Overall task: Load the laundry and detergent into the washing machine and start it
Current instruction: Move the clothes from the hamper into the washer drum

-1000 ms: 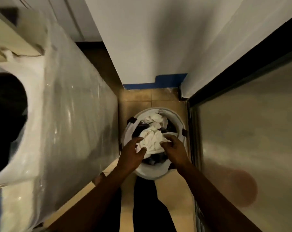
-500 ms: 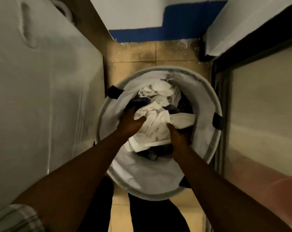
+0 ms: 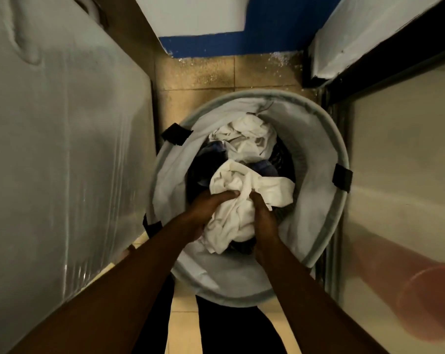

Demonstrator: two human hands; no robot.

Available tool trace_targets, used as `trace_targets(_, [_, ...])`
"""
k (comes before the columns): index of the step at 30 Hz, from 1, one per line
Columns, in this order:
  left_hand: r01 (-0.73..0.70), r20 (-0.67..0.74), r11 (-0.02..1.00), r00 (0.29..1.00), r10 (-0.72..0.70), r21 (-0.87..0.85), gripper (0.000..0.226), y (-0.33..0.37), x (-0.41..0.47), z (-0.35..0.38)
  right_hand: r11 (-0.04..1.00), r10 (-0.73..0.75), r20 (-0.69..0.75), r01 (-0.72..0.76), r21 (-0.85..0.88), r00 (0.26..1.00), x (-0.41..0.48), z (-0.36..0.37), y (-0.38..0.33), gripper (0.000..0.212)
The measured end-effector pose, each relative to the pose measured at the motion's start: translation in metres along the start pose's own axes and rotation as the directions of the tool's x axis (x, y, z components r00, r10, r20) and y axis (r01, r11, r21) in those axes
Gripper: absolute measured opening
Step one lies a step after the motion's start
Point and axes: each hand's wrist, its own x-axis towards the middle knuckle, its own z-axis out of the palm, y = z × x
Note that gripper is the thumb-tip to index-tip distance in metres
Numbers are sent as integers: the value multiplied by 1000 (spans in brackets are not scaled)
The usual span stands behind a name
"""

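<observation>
A round grey laundry basket point(image 3: 321, 139) with black handle tabs stands on the tiled floor straight below me. Inside lie white and dark clothes. Both hands reach into it and clutch one crumpled white garment point(image 3: 238, 200). My left hand point(image 3: 208, 203) grips the garment's left side, my right hand point(image 3: 263, 218) its right side. A second white piece point(image 3: 244, 139) lies further back in the basket. The washing machine point(image 3: 63, 149), wrapped in clear plastic, fills the left side; its opening is out of view.
A frosted glass panel point(image 3: 400, 162) in a dark frame closes off the right side. A white wall with a blue base strip point(image 3: 242, 42) stands ahead. My dark trouser legs point(image 3: 231, 328) are at the bottom, on the narrow tiled floor.
The camera has dropped closer to the basket, and the washer's drum opening has left the view. Both hands went from touching the white garment to bunching it tightly and drawing it toward me.
</observation>
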Motion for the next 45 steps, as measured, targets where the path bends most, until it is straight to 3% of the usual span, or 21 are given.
trace_targets(3, [-76, 35, 997, 996, 77, -18, 62, 7, -47, -2, 993, -110, 2, 110, 36, 994, -50, -5, -15, 51])
trace_targets(5, [-113, 51, 993, 992, 114, -21, 57, 18, -82, -2, 986, -163, -1, 163, 29, 987, -84, -6, -28, 38])
trace_targets(8, [-150, 39, 989, 988, 150, -13, 58, 36, -139, -1, 980, -201, 8, 200, 16, 980, -136, -12, -46, 45])
trace_targets(11, [-198, 31, 980, 980, 197, 22, 66, 49, -197, 4, 975, -223, 21, 223, 23, 975, -187, -24, -63, 16])
trace_targets(16, [-247, 53, 966, 968, 244, 70, 24, 68, -311, 9, 966, -257, 71, 258, -1, 964, -294, -52, -84, 28])
trace_targets(19, [-309, 78, 949, 950, 304, 68, 26, 73, -375, 9, 942, -335, 100, 336, 8, 937, -364, -65, -103, 21])
trace_targets(21, [-353, 106, 934, 932, 347, 46, 34, 78, -417, 5, 920, -390, 111, 391, 9, 914, -410, -70, -115, 32])
trace_targets(24, [-412, 154, 909, 903, 401, 52, 50, 94, -474, -4, 910, -411, 161, 413, 23, 897, -468, -70, -130, 69])
trace_targets(26, [-459, 193, 887, 876, 443, 44, 53, 108, -511, -12, 891, -450, 182, 452, 31, 874, -502, -67, -142, 72])
trace_targets(30, [-583, 210, 809, 803, 558, 81, 26, 138, -584, -35, 835, -543, 236, 549, 48, 806, -558, -56, -165, 66])
trace_targets(32, [-635, 208, 768, 766, 608, 91, 43, 143, -617, -51, 834, -543, 255, 550, 53, 800, -585, -45, -171, 79])
trace_targets(34, [-668, 202, 742, 734, 648, 47, 63, 146, -644, -69, 816, -563, 290, 576, 47, 774, -613, -31, -176, 73])
trace_targets(37, [-720, 197, 693, 674, 712, -40, 62, 156, -688, -98, 786, -609, 262, 615, 69, 749, -650, -6, -192, 84])
trace_targets(43, [-818, 196, 562, 536, 821, -122, 44, 178, -769, -142, 677, -720, 316, 725, 125, 618, -742, 30, -221, 43])
trace_targets(45, [-840, 195, 518, 487, 851, -163, 44, 185, -795, -157, 617, -765, 337, 774, 140, 549, -776, 44, -230, 47])
